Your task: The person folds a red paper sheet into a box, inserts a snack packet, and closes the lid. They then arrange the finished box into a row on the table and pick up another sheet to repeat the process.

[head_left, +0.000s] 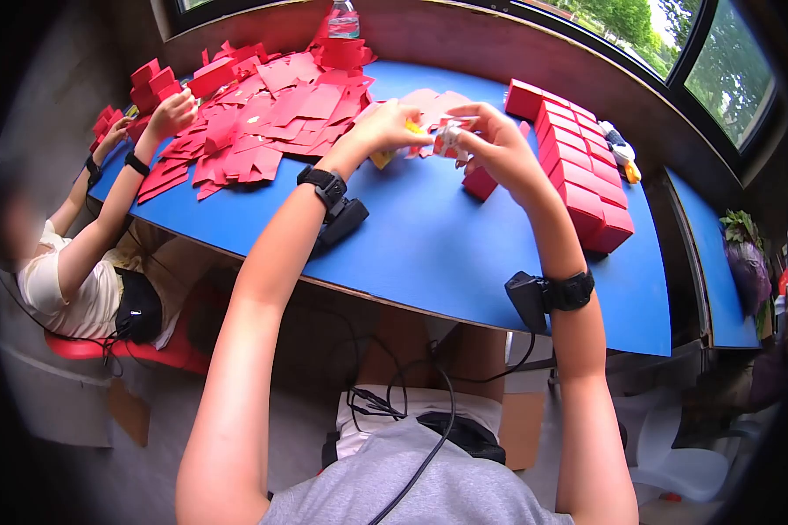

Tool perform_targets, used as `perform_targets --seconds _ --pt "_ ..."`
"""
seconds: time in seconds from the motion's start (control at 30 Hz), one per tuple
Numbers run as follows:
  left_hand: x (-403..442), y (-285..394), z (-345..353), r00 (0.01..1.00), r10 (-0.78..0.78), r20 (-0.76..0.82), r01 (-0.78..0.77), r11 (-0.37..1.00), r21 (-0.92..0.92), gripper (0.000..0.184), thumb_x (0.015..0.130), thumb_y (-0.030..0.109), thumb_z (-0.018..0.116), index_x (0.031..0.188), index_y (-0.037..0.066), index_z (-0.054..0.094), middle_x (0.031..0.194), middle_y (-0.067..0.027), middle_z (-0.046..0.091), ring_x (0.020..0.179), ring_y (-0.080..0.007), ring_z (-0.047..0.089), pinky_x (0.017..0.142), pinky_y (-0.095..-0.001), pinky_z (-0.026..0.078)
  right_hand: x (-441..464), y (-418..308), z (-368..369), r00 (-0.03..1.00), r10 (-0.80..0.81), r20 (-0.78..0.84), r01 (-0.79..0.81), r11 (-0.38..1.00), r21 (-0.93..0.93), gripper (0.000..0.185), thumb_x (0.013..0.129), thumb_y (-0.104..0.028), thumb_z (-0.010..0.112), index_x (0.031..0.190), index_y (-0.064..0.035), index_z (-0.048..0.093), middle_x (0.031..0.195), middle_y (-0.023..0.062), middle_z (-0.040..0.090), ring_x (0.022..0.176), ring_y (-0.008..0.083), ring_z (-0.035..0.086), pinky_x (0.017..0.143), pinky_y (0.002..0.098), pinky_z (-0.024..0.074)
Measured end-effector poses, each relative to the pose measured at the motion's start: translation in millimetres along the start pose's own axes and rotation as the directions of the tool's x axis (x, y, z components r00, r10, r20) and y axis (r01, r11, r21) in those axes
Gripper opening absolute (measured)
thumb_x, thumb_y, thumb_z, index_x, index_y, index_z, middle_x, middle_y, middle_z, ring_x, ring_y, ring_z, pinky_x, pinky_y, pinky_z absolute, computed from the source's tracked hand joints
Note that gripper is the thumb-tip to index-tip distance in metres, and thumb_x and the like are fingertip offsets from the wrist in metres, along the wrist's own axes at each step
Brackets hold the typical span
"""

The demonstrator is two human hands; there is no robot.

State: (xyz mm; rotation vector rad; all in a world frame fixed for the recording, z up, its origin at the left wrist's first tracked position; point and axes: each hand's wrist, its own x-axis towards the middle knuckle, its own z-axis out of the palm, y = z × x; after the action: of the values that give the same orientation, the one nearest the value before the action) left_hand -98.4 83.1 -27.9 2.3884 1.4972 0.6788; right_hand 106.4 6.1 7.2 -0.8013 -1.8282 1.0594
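Note:
Over the back middle of the blue table (429,254), my left hand (390,129) and my right hand (492,144) are close together, fingertips nearly touching. The fingers of my left hand are pinched near a small yellow item (415,128), partly hidden and blurred. My right hand's fingers are curled round a small white and grey crumpled item (449,140). Below my right hand a red box (480,184) rests on the table. Pale pinkish pieces (433,102) lie behind my hands.
Rows of closed red boxes (582,166) stand at the right, with a white and yellow item (622,153) beyond. Red card pieces (271,114) are heaped at the left. A bottle (343,19) stands behind. A co-worker's hand (173,114) handles red boxes at the far left.

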Motion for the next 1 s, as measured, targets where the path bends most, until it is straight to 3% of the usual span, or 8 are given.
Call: perform_targets --seconds 0.1,0.23,0.3,0.43,0.57,0.83,0.9,1.0 --pt "-1.0 19.8 6.1 0.992 0.047 -0.114 -0.013 0.959 0.285 0.064 0.066 0.065 0.067 0.097 0.008 0.066 0.108 -0.0176 0.056 0.105 -0.028 0.053 0.088 -0.0395 0.044 -1.9 -2.0 -31.7 0.98 -0.146 -0.133 0.136 0.988 -0.08 0.032 0.085 -0.009 0.06 0.114 0.0001 0.051 0.095 0.0117 0.06 0.081 0.0154 0.064 0.064 0.0275 0.055" --pt "16.6 50.6 8.9 0.92 0.266 -0.287 -0.292 0.955 -0.049 0.046 0.081 0.052 0.061 0.095 0.009 0.066 0.106 -0.0153 0.055 0.103 -0.0294 0.053 0.087 -0.0381 0.044 8.2 -13.1 -63.4 0.921 -0.335 -0.196 0.233 0.881 -0.413 0.03 0.084 -0.007 0.058 0.112 0.0018 0.051 0.096 0.014 0.061 0.088 0.02 0.065 0.075 0.0283 0.0531" --pt "24.9 70.7 16.9 0.905 0.358 -0.231 -0.426 0.788 -0.444 0.034 0.082 0.042 0.064 0.092 0.009 0.068 0.098 -0.0154 0.059 0.101 -0.0289 0.054 0.085 -0.0374 0.044 17.3 -5.0 -72.4 0.939 -0.312 -0.148 0.237 0.894 -0.381 0.028 0.085 -0.009 0.058 0.11 0.0014 0.052 0.094 0.0133 0.061 0.084 0.0188 0.065 0.074 0.0293 0.0528" --pt "26.4 85.1 33.4 0.869 0.482 -0.114 -0.486 0.785 -0.384 0.025 0.087 0.029 0.062 0.098 0.006 0.067 0.098 -0.0099 0.061 0.098 -0.0197 0.055 0.086 -0.0306 0.043 18.7 6.0 -87.4 0.975 -0.205 -0.09 0.162 0.923 -0.349 0.024 0.086 -0.009 0.055 0.108 0.0008 0.052 0.092 0.0132 0.061 0.081 0.0174 0.062 0.074 0.0286 0.0512" --pt "20.5 79.5 45.5 0.935 0.328 0.137 -0.141 0.696 -0.704 0.03 0.088 0.025 0.059 0.11 0.004 0.062 0.113 -0.0079 0.06 0.11 -0.0147 0.052 0.096 -0.0289 0.039 2.5 6.3 -88.3 0.986 -0.149 -0.069 0.113 0.92 -0.376 0.023 0.085 -0.008 0.052 0.107 -0.0003 0.051 0.095 0.0128 0.061 0.089 0.0196 0.061 0.08 0.0311 0.0496" --pt "-1.6 83.0 34.0 0.921 0.288 0.263 0.033 0.616 -0.787 0.055 0.082 0.027 0.067 0.128 0.004 0.047 0.126 -0.009 0.052 0.115 -0.0159 0.05 0.101 -0.0292 0.035 -19.5 2.3 -81.2 0.993 -0.052 -0.106 -0.007 0.87 -0.493 0.025 0.085 -0.01 0.059 0.105 -0.0007 0.048 0.098 0.014 0.06 0.094 0.021 0.06 0.079 0.0326 0.0496" --pt "-5.8 81.9 36.9 0.909 0.313 0.277 -0.046 0.734 -0.678 0.077 0.075 0.031 0.075 0.136 0.006 0.036 0.129 -0.0102 0.049 0.117 -0.0178 0.049 0.102 -0.0312 0.035 -22.3 6.3 -73.9 0.988 -0.042 -0.148 0.013 0.982 -0.19 0.026 0.082 -0.008 0.063 0.103 -0.0008 0.049 0.098 0.0143 0.06 0.091 0.0178 0.062 0.075 0.0291 0.0509" --pt "-14.0 85.9 32.6 0.907 0.323 0.269 -0.05 0.72 -0.692 0.087 0.069 0.034 0.08 0.137 0.006 0.033 0.129 -0.0116 0.049 0.118 -0.0197 0.047 0.102 -0.033 0.035 -24.6 16.6 -66.0 0.994 0.013 -0.107 -0.042 0.961 -0.275 0.024 0.078 -0.006 0.066 0.096 -0.0007 0.05 0.082 0.012 0.064 0.08 0.0165 0.064 0.07 0.0273 0.0517"
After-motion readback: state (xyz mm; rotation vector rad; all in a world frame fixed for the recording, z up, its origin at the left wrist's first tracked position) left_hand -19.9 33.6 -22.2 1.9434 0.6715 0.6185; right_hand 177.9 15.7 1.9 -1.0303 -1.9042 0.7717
